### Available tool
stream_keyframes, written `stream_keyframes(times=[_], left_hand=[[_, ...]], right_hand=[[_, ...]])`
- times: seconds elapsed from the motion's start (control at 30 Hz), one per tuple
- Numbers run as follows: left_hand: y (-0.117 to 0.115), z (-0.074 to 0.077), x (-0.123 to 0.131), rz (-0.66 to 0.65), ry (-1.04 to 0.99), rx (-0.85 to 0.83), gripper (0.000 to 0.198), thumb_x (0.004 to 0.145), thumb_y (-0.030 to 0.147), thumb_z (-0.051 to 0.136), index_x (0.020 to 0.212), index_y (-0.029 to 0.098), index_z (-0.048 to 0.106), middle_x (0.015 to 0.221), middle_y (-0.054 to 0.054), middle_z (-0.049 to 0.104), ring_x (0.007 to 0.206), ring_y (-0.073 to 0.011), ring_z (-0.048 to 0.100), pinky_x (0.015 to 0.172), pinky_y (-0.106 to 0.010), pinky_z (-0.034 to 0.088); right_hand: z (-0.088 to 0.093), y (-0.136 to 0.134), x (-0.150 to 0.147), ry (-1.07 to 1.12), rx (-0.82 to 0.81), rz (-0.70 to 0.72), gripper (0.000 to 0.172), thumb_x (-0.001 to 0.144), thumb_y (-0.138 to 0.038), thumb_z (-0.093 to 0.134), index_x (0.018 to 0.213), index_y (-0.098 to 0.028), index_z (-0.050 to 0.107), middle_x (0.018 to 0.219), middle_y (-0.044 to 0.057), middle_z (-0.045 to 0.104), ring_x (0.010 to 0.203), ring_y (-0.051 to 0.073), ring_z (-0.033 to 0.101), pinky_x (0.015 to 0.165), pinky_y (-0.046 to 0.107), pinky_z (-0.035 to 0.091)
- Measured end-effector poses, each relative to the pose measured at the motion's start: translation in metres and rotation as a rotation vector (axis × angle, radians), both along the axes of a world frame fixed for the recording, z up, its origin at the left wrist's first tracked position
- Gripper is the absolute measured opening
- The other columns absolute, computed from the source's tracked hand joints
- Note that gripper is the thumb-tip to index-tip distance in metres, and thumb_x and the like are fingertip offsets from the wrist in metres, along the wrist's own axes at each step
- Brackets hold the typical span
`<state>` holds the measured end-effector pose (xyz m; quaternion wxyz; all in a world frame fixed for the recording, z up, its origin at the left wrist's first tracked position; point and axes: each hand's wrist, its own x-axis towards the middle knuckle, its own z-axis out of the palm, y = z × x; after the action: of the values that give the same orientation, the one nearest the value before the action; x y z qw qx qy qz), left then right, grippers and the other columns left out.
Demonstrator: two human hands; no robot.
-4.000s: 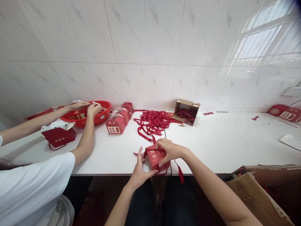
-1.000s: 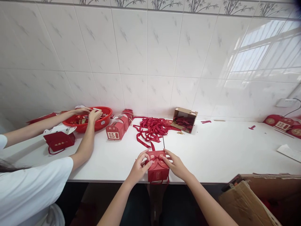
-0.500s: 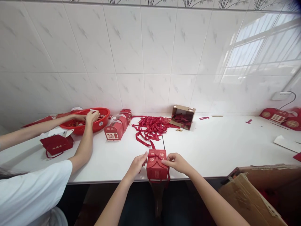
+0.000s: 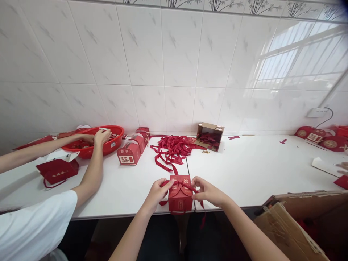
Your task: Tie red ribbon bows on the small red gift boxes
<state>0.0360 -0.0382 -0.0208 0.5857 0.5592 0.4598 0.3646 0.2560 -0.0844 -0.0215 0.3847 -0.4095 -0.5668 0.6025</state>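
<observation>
A small red gift box (image 4: pixel 179 203) with gold lettering stands at the table's front edge, between my hands. Across its top runs a red ribbon (image 4: pixel 182 184), crossed or knotted in the middle, with loose ends hanging at both sides. My left hand (image 4: pixel 158 194) is closed on the ribbon at the box's left side, thumb over the top edge. On the right, my right hand (image 4: pixel 208 193) pinches the ribbon near the upper right corner. Just behind the box lies a tangled pile of red ribbons (image 4: pixel 175 146).
An open cardboard box (image 4: pixel 199 145) with ribbon pieces lies beside the pile. Red gift boxes (image 4: pixel 129 154) stand left. A co-worker's hands (image 4: pixel 100 137) reach into a red basin (image 4: pixel 116 145). At lower right is a large carton (image 4: pixel 288 228); another person's hand (image 4: pixel 343 167) shows at the right edge.
My left thumb has moved onto the box top and my right hand has drawn slightly right, pulling the ribbon sideways. The view has shifted a little; a hand has appeared at the right edge.
</observation>
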Motion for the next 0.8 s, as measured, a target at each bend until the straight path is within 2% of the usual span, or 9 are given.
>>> stream_keyframes(times=[0.1,0.23,0.5,0.63,0.8], left_hand=[[0.000,-0.002,0.002,0.034,0.025,0.031,0.047,0.065,0.054,0.066,0.058,0.018,0.036,0.052,0.008,0.032,0.046,-0.0052,0.024,0.043,-0.019,0.018],[0.001,-0.004,0.002,0.058,0.049,0.065,0.049,0.068,0.055,0.062,0.055,0.019,0.031,0.052,0.008,0.029,0.046,-0.0058,0.023,0.044,-0.020,0.018],[0.001,-0.005,0.001,0.037,0.092,0.090,0.046,0.071,0.051,0.058,0.056,0.020,0.029,0.054,0.007,0.026,0.048,-0.0067,0.022,0.044,-0.020,0.017],[0.000,-0.007,-0.001,0.043,0.117,0.126,0.043,0.072,0.048,0.056,0.056,0.020,0.028,0.053,0.008,0.025,0.049,-0.0071,0.022,0.046,-0.021,0.018],[-0.001,-0.010,-0.001,0.044,0.207,0.280,0.041,0.073,0.043,0.053,0.054,0.020,0.025,0.053,0.007,0.026,0.051,-0.0081,0.025,0.050,-0.021,0.022]], right_hand=[[0.004,0.001,0.000,-0.125,0.093,-0.032,0.034,0.068,-0.032,0.072,0.085,-0.020,0.046,0.089,-0.003,0.047,0.073,0.010,0.050,0.063,0.022,0.040],[0.002,0.007,0.000,-0.218,0.174,-0.083,0.032,0.071,-0.040,0.069,0.080,-0.019,0.046,0.082,-0.002,0.047,0.072,0.011,0.049,0.066,0.024,0.043],[-0.001,0.017,0.001,-0.516,0.256,-0.216,0.025,0.077,-0.039,0.058,0.068,-0.017,0.054,0.060,-0.001,0.052,0.053,0.010,0.041,0.051,0.024,0.032],[-0.001,0.020,0.004,-0.487,0.307,-0.249,0.023,0.076,-0.038,0.058,0.066,-0.017,0.056,0.061,0.000,0.056,0.054,0.011,0.045,0.053,0.024,0.035],[-0.007,0.027,0.007,-0.394,0.237,-0.279,0.026,0.073,-0.042,0.059,0.067,-0.017,0.056,0.061,0.001,0.057,0.056,0.013,0.052,0.055,0.024,0.039]])
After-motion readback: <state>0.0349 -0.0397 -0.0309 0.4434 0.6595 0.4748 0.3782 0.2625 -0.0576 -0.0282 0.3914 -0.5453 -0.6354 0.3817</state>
